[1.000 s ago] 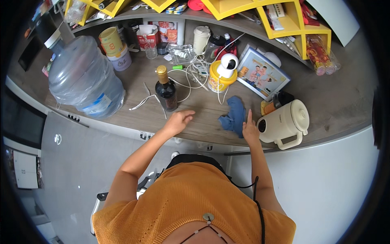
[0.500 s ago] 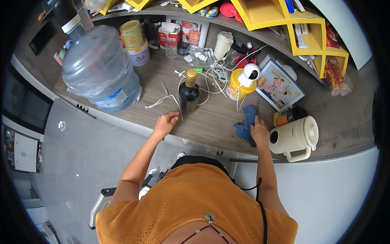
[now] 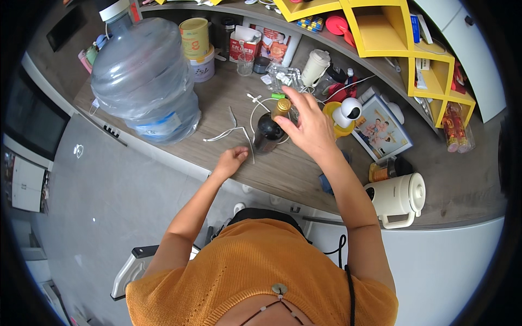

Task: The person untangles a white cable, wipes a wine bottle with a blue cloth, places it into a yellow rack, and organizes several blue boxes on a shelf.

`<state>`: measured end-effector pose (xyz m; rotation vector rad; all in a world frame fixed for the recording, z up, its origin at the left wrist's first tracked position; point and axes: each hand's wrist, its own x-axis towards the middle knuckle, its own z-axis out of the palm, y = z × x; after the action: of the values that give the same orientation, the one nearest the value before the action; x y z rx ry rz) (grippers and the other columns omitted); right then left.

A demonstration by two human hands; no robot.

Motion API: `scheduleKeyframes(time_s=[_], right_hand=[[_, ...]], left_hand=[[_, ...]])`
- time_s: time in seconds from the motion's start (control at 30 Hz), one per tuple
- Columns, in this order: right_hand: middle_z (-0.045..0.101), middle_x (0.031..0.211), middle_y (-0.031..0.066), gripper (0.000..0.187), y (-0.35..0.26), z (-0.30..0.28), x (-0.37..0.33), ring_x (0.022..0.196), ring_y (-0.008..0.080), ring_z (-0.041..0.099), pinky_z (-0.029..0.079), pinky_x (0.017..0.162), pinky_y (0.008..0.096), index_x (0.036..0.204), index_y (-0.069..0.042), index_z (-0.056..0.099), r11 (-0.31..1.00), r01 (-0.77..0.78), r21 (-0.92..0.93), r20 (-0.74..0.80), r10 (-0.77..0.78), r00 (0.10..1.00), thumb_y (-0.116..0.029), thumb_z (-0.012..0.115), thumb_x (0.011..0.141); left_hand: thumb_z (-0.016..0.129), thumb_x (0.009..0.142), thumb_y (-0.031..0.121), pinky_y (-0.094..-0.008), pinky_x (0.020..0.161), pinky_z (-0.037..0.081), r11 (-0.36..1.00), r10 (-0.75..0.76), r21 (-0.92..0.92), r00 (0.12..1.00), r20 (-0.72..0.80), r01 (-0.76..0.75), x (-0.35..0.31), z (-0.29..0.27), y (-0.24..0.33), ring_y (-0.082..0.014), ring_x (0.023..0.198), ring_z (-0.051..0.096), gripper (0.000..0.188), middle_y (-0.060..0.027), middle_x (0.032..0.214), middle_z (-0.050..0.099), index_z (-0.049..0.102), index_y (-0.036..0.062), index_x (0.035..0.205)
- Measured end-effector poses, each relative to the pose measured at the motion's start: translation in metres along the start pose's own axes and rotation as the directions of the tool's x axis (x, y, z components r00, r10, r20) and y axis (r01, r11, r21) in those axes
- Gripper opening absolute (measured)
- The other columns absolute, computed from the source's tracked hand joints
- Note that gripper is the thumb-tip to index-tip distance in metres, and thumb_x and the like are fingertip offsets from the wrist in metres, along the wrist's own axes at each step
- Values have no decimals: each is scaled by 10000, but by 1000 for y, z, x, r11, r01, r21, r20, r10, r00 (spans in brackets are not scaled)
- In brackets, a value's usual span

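A dark bottle point(image 3: 267, 136) with a gold cap point(image 3: 282, 105) stands upright on the wooden desk. My right hand point(image 3: 311, 127) reaches over to it, thumb and fingers apart beside the cap; whether it touches the bottle I cannot tell. At the desk's front edge, left of the bottle, rests my left hand point(image 3: 231, 162) with curled fingers. Its fingertips lie beside the end of a thin white cable point(image 3: 251, 142), and anything inside them is hidden. A crumpled blue cloth point(image 3: 326, 183) lies on the desk, partly covered by my right forearm.
A large clear water jug point(image 3: 144, 81) stands at the left. Right of the bottle are a white camera point(image 3: 347, 112) on a yellow tub, a picture frame point(image 3: 382, 130) and a cream kettle point(image 3: 399, 198). Coiled white cables lie behind the bottle. Yellow shelves point(image 3: 380, 32) overhang the back.
My right hand has let go of the blue cloth and moved up and left to the bottle's cap, opening. My left hand stays near the cable end. The whole view has shifted slightly.
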<state>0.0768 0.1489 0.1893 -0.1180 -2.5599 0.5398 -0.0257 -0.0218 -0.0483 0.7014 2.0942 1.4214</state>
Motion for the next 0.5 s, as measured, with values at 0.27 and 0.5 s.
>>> scheduleKeyframes(time_s=[0.27, 0.5], right_hand=[[619, 775, 116, 200, 8, 23, 17, 689, 302, 622, 476, 602, 399, 861, -81, 556, 994, 54, -94, 49, -49, 998, -205, 680, 763], [636, 695, 147, 206, 23, -8, -25, 587, 301, 623, 489, 548, 367, 825, -38, 552, 993, -115, -27, 25, 116, 993, -193, 665, 751]], left_hand=[[509, 935, 279, -270, 724, 488, 918, -193, -330, 975, 113, 220, 10, 12, -1, -148, 808, 608, 328, -76, 916, 635, 575, -12, 1072], [426, 954, 386, -350, 792, 521, 647, -392, -547, 847, 359, 531, 11, 34, 23, -260, 889, 631, 461, -166, 976, 625, 482, -38, 1128]])
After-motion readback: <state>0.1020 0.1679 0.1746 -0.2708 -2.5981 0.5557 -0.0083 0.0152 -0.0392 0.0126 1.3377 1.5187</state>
